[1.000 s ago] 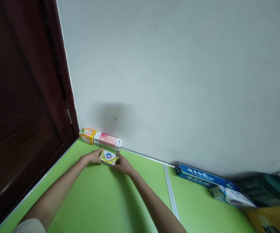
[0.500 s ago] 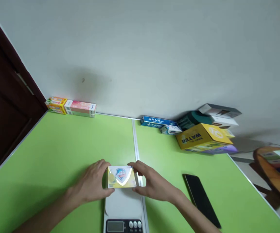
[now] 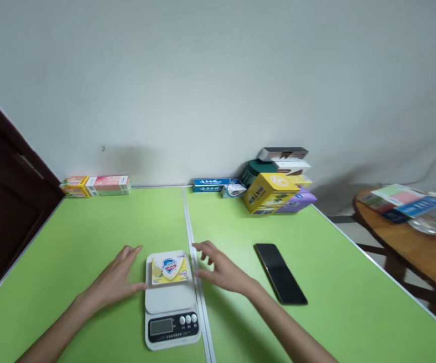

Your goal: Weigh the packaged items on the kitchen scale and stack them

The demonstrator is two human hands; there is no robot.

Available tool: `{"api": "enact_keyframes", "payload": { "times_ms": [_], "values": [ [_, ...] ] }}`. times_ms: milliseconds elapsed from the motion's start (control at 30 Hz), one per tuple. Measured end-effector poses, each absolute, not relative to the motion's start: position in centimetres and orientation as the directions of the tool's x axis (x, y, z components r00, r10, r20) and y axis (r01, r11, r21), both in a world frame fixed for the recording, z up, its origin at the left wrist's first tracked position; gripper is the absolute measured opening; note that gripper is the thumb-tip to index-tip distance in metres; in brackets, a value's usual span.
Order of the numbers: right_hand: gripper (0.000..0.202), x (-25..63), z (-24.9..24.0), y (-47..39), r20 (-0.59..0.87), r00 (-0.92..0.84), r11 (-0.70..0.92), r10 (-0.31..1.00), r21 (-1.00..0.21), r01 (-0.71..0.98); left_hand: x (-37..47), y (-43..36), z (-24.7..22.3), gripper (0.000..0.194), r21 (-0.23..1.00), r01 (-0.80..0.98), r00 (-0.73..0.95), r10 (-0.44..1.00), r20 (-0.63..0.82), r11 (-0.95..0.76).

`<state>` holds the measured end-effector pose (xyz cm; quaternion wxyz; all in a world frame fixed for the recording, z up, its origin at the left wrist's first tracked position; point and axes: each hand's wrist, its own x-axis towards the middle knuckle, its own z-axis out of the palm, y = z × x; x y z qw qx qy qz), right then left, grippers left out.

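Observation:
A yellow and white soap box [image 3: 170,268] with a blue shield emblem lies on the platform of a white kitchen scale [image 3: 169,299]. The scale's display looks blank, with several round buttons beside it. My left hand [image 3: 114,279] hovers just left of the scale, thumb and fingers apart, holding nothing. To the right of the box is my right hand [image 3: 220,267], fingers also spread and clear of the box. A black phone [image 3: 280,274] rests on the green table [image 3: 100,227] further right.
Toothpaste-like boxes [image 3: 110,185] stand against the wall at the back left. Blue boxes [image 3: 212,184] sit at the back middle. A yellow box [image 3: 269,193] and a purple box [image 3: 295,199] are piled with others at the back right. A wooden stool [image 3: 377,222] stands beyond the table's right edge.
Both hands have let go of the soap box and drawn apart to either side. The box now rests on the scale. The camera view has shifted, showing the whole scale.

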<state>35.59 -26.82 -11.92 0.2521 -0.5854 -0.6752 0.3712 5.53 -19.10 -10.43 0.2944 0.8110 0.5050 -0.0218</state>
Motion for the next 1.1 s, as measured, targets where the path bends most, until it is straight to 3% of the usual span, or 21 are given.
{"api": "enact_keyframes", "payload": {
  "times_ms": [133,267,333,433,533,633,767,900,1100],
  "values": [
    [0.079,32.8,-12.2,-26.1,-0.143,-0.285,0.107,0.948,-0.700,0.706,7.6,-19.0,-10.8,0.075,0.463,0.770,0.599,0.749,-0.285,-0.439],
    [0.069,32.8,-11.6,-25.5,-0.073,-0.289,0.184,0.955,-0.618,0.764,9.9,-19.1,-10.7,0.054,0.491,0.677,0.694,0.699,-0.176,-0.548],
    [0.065,34.1,-11.0,-26.2,0.001,-0.281,0.206,0.960,-0.685,0.699,10.9,-19.1,-10.1,0.059,0.563,0.654,0.687,0.708,-0.163,-0.505],
    [0.058,36.7,-10.1,-27.9,0.080,-0.267,0.224,0.960,-0.790,0.571,13.1,-18.8,-8.8,0.058,0.730,0.607,0.701,0.646,-0.304,-0.314],
    [0.056,39.5,-9.9,-29.1,0.129,-0.227,0.239,0.965,-0.789,0.566,16.4,-18.0,-7.8,0.045,0.822,0.549,0.759,0.502,-0.416,-0.149],
    [0.062,42.1,-10.8,-29.0,0.138,-0.093,0.166,0.986,-0.753,0.637,20.5,-16.6,-7.9,0.043,0.826,0.539,0.774,0.482,-0.409,-0.164],
    [0.065,45.1,-13.3,-27.6,0.123,0.199,-0.041,0.972,-0.749,0.661,26.4,-13.8,-9.2,0.031,0.775,0.526,0.725,0.662,-0.191,-0.352],
    [0.059,47.6,-15.6,-25.5,0.107,0.256,-0.072,0.961,-0.793,0.605,33.1,-9.0,-9.6,0.032,0.713,0.536,0.637,0.771,0.010,-0.452],
    [0.049,51.4,-18.0,-20.8,0.069,0.383,-0.131,0.921,-0.872,0.472,42.4,-3.4,-10.8,0.031,0.662,0.549,0.567,0.809,0.153,-0.510]
  ]
}}
